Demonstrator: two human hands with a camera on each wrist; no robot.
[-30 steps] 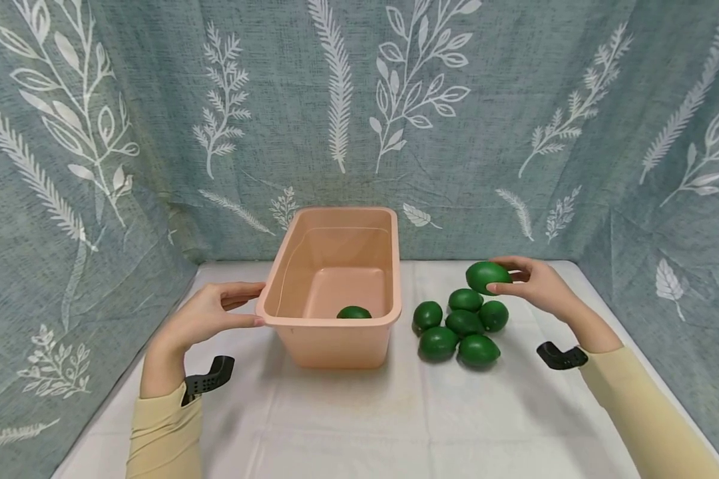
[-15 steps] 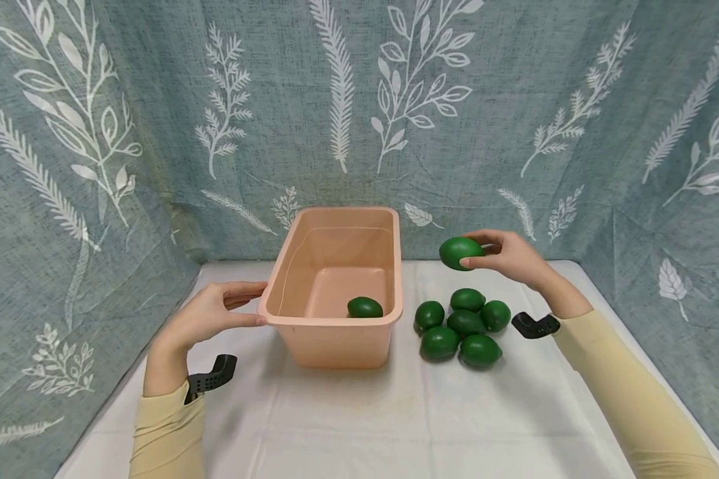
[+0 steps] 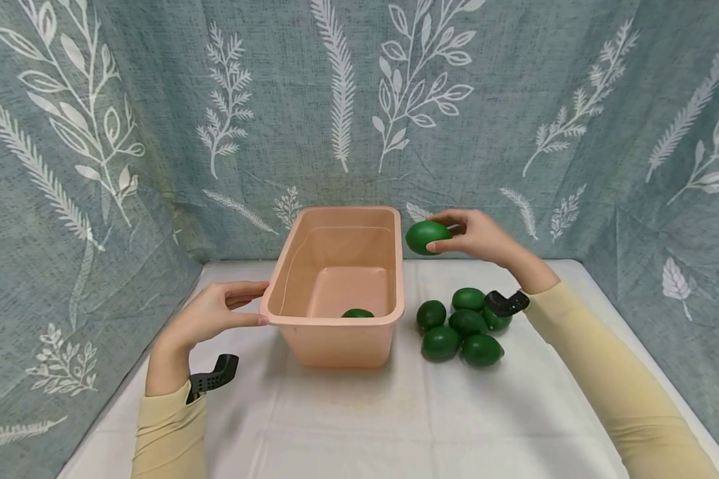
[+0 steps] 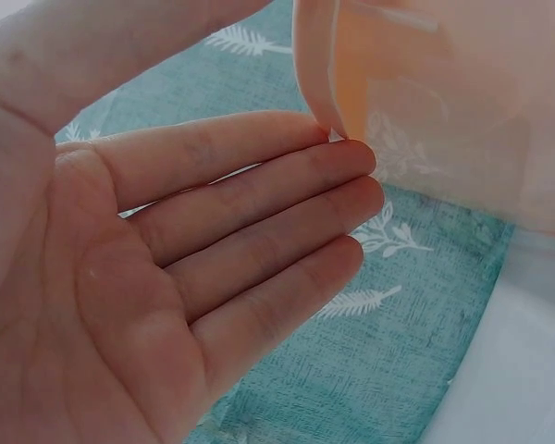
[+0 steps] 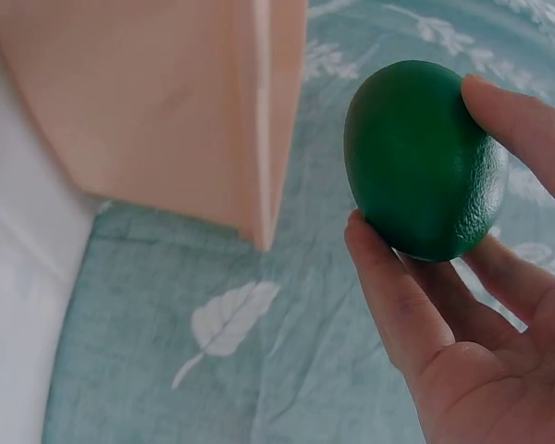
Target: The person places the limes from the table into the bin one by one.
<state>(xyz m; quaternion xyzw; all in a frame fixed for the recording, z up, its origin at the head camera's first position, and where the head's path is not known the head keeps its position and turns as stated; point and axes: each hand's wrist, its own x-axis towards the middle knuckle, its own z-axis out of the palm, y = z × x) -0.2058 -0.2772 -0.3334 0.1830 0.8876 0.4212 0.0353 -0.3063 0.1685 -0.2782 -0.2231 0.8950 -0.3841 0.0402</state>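
A peach plastic bin [image 3: 341, 344] stands on the white cloth in the head view. My left hand [image 3: 212, 311] is at its left side, fingers straight and fingertips touching the rim [image 4: 316, 74] in the left wrist view. With thumb and fingers, my right hand [image 3: 482, 236] holds a green lime [image 3: 427, 237] in the air just right of the bin's right rim. The right wrist view shows this lime [image 5: 421, 162] between the fingertips. Another lime [image 3: 357, 313] lies inside the bin, partly hidden by the front rim.
Several more limes [image 3: 467, 322] sit in a cluster on the white cloth [image 3: 347, 426], right of the bin. The right wrist's black camera mount [image 3: 506, 303] partly covers one. A blue-green leaf-patterned curtain [image 3: 263, 120] encloses the back and sides.
My right hand has carried its lime left and upward, from above the cluster to near the bin. Inside the bin, the lime has shifted, showing more and then less. My left hand stays put.
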